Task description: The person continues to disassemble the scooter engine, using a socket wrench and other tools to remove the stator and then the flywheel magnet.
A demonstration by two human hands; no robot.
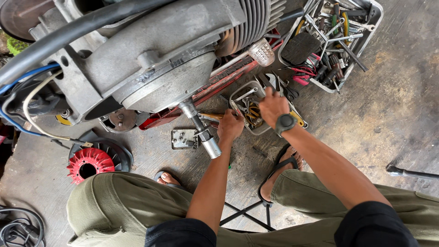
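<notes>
Both hands busy — left hand (230, 126) beside socket tool (204, 136), pointing down-right.

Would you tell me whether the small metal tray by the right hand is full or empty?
Full: small metal tray holds tools.

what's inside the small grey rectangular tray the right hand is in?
The small grey rectangular metal tray holds loose wrenches and yellow-handled pliers. The right hand covers its far side, so whatever lies beneath cannot be seen.
</notes>
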